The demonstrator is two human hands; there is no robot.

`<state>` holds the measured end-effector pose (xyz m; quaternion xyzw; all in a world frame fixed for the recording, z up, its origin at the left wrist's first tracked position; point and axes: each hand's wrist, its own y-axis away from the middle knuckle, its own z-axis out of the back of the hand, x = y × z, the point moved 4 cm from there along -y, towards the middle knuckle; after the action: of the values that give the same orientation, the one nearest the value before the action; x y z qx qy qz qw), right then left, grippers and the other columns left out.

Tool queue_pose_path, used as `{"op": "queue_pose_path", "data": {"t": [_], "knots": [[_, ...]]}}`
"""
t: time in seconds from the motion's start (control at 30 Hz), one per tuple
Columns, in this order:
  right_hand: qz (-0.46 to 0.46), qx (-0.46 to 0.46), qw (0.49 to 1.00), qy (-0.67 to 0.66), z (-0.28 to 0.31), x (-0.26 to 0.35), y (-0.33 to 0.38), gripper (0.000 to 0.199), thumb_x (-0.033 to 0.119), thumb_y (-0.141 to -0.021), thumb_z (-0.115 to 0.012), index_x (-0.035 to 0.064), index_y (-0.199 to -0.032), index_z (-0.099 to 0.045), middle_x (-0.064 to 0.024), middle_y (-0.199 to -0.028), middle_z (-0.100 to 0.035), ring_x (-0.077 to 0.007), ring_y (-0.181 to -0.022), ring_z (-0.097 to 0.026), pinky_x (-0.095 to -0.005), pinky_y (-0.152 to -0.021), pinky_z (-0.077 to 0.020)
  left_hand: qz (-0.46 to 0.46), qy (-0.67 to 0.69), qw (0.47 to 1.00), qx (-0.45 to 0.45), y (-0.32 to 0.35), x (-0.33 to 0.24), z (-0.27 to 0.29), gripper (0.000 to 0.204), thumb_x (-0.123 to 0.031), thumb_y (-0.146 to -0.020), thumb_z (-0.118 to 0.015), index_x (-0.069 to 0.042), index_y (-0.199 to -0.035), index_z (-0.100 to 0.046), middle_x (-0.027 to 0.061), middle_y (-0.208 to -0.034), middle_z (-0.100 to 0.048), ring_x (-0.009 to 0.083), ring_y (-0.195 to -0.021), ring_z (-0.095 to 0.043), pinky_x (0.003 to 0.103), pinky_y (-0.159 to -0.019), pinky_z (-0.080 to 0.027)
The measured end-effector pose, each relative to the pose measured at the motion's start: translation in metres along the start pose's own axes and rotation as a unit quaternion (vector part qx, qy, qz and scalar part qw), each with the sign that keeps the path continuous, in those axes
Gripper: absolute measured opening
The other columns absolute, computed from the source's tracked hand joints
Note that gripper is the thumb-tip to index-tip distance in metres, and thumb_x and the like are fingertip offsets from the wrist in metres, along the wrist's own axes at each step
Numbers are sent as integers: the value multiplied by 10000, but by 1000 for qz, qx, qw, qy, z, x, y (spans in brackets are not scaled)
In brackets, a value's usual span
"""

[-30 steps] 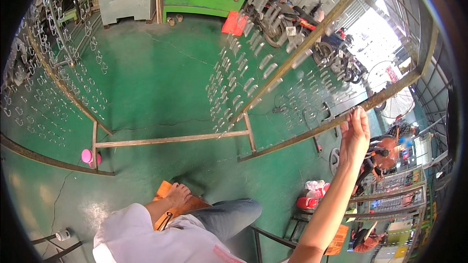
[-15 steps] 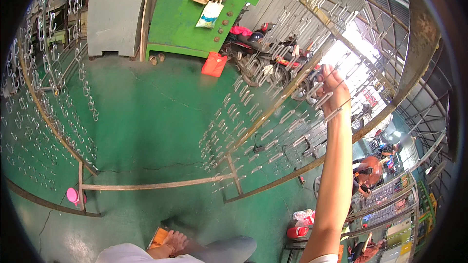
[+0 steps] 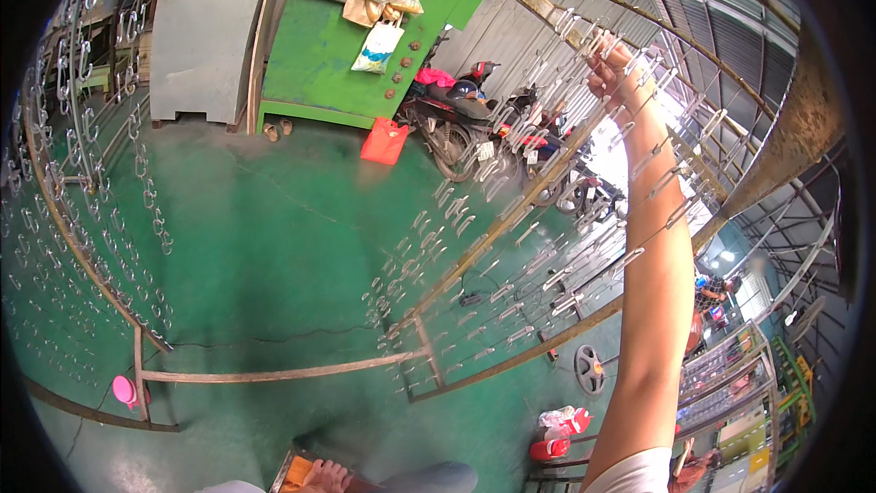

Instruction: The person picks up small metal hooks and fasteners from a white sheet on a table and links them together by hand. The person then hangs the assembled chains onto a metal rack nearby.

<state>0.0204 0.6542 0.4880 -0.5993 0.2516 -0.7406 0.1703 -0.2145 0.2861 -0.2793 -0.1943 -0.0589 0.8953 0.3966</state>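
Reaching up, right hand (image 3: 610, 64) closed on a metal hook (image 3: 584, 35) hanging lengthwise from the slanting rack bar (image 3: 511, 210).

Bare metal racks over a glossy painted floor

The hanging hooks (image 3: 511, 246) are bright, smooth metal; the rack frame (image 3: 274, 372) is dull, rust-stained steel. The green floor (image 3: 274, 237) looks painted, slick, faintly cracked. The red bag (image 3: 384, 141) seems glossy plastic.
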Motion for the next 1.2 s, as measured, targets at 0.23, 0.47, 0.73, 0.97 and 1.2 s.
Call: {"op": "queue_pose_path", "data": {"t": [0.23, 0.47, 0.73, 0.97, 1.2], "knots": [[10, 40, 999, -15, -18, 13, -26, 135, 222, -853, -660, 127, -944, -628, 88, -716, -552, -40, -571, -466, -202, -498, -354, -18, -10, 999, -36, 4, -1, -5, 252, -394, -750, -585, -158, -671, -545, 15, -632, -536, 183, -644, -529, 386, -654, -343], [15, 54, 998, 7, -30, 17, -28, 199, 238, -848, -672, 126, -1008, -638, 86, -736, -574, -24, -622, -487, -197, -541, -357, -22, -21, 997, -77, 2, -2, 0, 262, -392, -745, -587, -159, -648, -520, 10, -612, -507, 172, -615, -503, 376, -636, -331], [-6, 140, 990, -35, -31, 14, -28, 270, 212, -851, -668, 122, -1099, -614, 63, -841, -625, -54, -709, -543, -212, -568, -377, -10, -7, 999, -53, -2, -5, 13, 252, -375, -759, -580, -155, -661, -510, 12, -634, -494, 178, -638, -499, 379, -651, -333], [-18, 141, 989, -34, -35, 14, -24, 264, 188, -883, -613, 95, -1127, -580, 57, -844, -574, -67, -679, -498, -208, -567, -409, -12, 13, 999, -51, 4, -1, 4, 235, -365, -764, -579, -152, -683, -523, 17, -659, -500, 188, -674, -509, 384, -672, -340], [6, 191, 981, -13, -27, 9, -33, 187, 244, -862, -649, 134, -1013, -639, 83, -818, -585, -42, -726, -522, -227, -590, -388, 15, 16, 1000, -5, -4, -6, 17, 230, -366, -773, -571, -148, -706, -546, 25, -691, -528, 207, -721, -529, 397, -701, -349]]}}
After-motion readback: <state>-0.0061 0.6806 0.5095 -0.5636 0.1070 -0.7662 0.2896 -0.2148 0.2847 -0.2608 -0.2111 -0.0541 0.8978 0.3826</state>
